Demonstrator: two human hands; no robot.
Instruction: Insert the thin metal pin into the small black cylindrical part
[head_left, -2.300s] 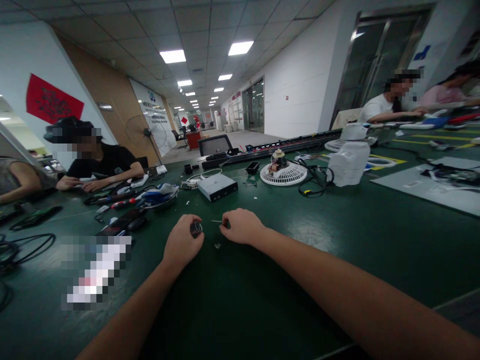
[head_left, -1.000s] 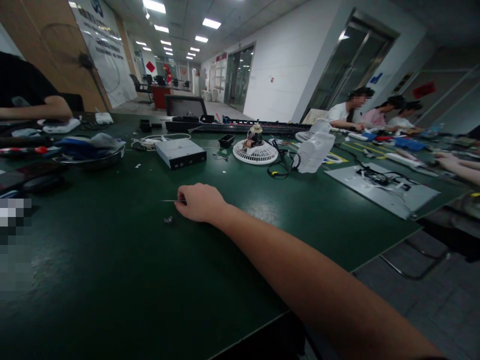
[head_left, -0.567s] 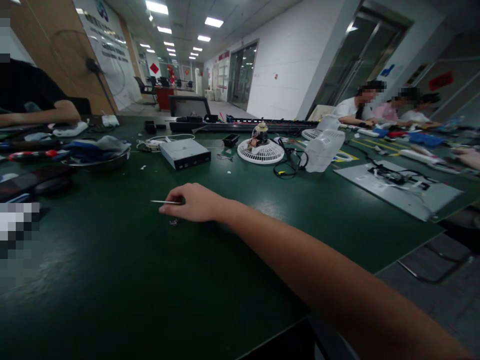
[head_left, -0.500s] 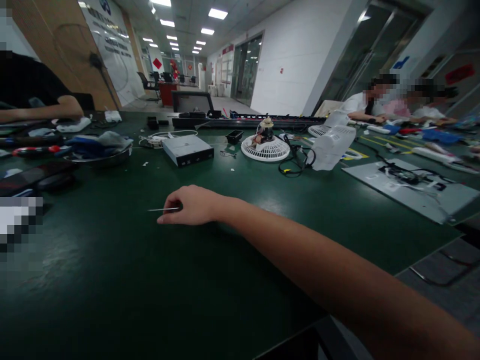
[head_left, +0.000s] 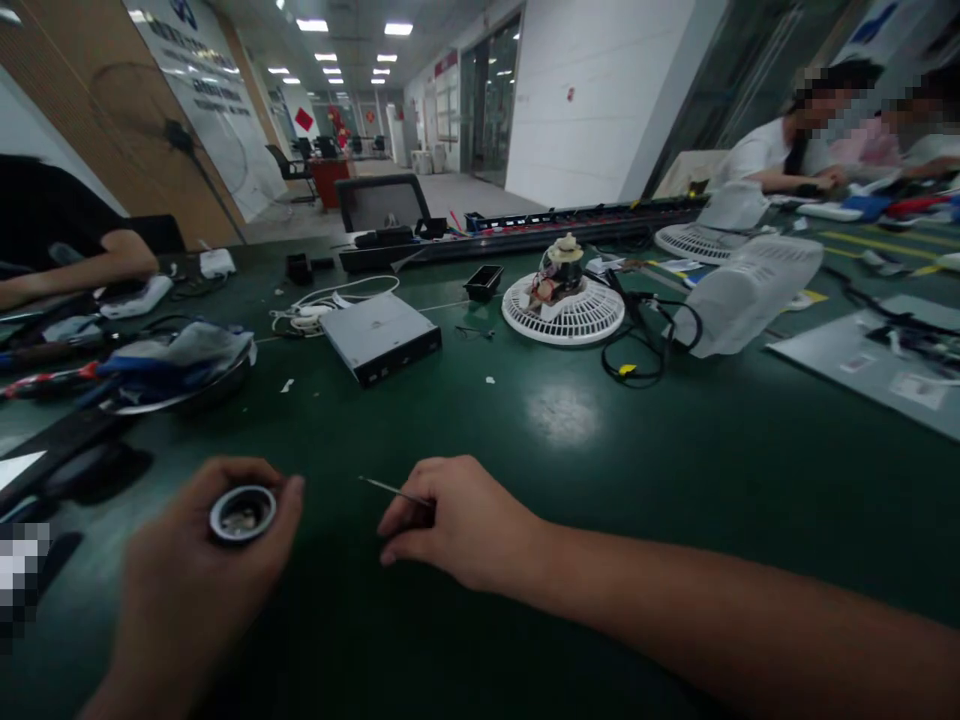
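Note:
My left hand (head_left: pixel 202 570) is closed round a small round cup-like part (head_left: pixel 243 514) with a pale rim and a dark hollow; metallic bits show inside it. To its right, my right hand (head_left: pixel 465 520) grips a thin metal rod (head_left: pixel 394 490), whose tip points left toward the round part without touching it. Both hands are above the dark green table (head_left: pixel 420 640). Beyond them lies a silver disc drive (head_left: pixel 382 335) with a black front edge.
A white fan grille with a motor (head_left: pixel 562 300), a black cable (head_left: pixel 637 375), a small black tray (head_left: pixel 484 282) and a translucent housing (head_left: pixel 750 295) stand farther back. At left is a bowl of blue cloth (head_left: pixel 180 375); a metal panel (head_left: pixel 885 350) lies right. People sit at both sides.
My left hand has come into view with the round part in it. My right hand, still on the rod, now appears lower and farther right. The whole view has shifted.

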